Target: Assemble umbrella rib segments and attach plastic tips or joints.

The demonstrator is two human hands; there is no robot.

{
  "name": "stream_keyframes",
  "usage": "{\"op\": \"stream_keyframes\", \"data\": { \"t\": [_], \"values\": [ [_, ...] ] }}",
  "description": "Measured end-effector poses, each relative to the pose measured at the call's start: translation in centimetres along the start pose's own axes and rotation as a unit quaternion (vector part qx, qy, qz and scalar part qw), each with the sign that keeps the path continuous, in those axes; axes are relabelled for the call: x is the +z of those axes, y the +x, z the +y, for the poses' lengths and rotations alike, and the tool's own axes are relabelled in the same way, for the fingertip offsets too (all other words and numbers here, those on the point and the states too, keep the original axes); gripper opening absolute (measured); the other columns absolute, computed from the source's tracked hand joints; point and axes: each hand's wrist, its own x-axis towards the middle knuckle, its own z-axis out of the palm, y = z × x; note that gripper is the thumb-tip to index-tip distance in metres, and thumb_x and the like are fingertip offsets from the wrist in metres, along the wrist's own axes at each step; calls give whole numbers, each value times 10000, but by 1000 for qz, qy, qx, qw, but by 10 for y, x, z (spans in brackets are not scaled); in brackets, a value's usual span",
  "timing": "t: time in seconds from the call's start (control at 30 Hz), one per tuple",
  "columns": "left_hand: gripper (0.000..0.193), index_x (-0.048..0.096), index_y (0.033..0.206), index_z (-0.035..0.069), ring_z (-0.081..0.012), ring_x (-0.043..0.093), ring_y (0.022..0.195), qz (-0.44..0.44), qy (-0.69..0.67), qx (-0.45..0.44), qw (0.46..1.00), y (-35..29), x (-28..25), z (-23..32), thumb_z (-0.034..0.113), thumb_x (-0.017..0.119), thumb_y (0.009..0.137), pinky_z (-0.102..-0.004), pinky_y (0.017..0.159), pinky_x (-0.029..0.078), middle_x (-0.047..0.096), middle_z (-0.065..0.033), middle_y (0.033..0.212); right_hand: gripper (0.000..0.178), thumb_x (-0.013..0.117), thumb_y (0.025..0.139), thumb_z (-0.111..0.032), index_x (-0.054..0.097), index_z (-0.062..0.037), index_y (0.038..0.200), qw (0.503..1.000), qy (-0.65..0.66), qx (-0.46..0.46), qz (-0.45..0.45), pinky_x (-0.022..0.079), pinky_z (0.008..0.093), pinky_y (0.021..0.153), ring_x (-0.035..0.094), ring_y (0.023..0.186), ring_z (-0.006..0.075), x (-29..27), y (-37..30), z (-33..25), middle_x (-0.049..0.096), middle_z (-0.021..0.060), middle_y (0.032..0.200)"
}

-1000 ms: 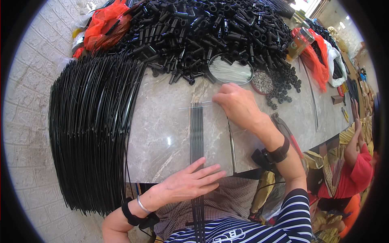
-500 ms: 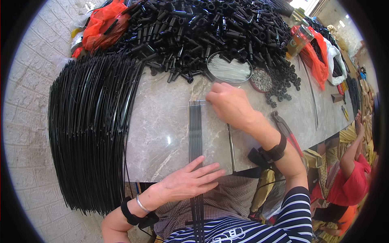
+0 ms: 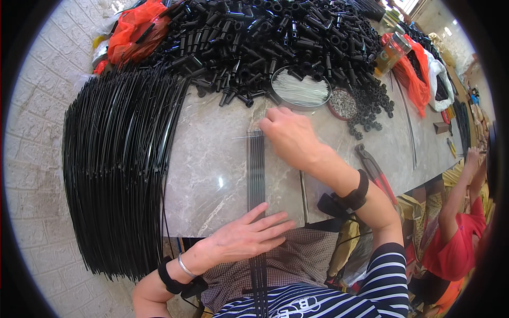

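We press our spread left hand flat on the bundle of thin black metal rods at the marble bench's near edge, while our right hand pinches their far tips; keep the ends level.

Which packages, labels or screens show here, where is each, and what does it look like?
Orange plastic bag: far left of the table, crumpled, beside the black tubes.
Jar: far right, upright, green label, red lid.
Orange bag: right of the jar, slumped.
White bag: beside it.
No screens.
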Motion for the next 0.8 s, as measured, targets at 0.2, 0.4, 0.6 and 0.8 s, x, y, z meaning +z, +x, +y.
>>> {"op": "stream_keyframes", "data": {
  "t": [0.2,0.4,0.6,0.8],
  "values": [
    [379,666,1199,148,-224,350,1457,0,2,-3,1000,-2,-2,0,192,631,825,-507,1205,276,402,-38,1563,165,599,798,7,637,-20,956,996,76,1,38,525,438,786,613,932,333,12,2,4,609,136,907],
    [387,665,1211,148,-226,345,1457,1,5,2,1000,-1,0,0,182,633,827,-508,1208,275,401,-40,1562,157,581,792,9,620,-14,942,997,67,13,27,533,432,830,623,960,333,4,-7,15,636,141,953],
    [385,677,1201,162,-227,344,1458,3,4,4,1000,-1,2,-1,179,639,818,-512,1209,274,410,-38,1553,230,589,825,3,624,-32,1049,999,37,11,-12,509,434,833,611,970,342,5,-1,6,641,144,969],
    [432,653,1247,207,-226,318,1485,-13,11,0,1000,-2,3,0,189,644,815,-536,1230,208,373,-25,1588,149,578,840,-23,609,-7,985,992,111,-24,59,504,448,807,630,942,349,19,5,10,658,170,937]
  ]
}}
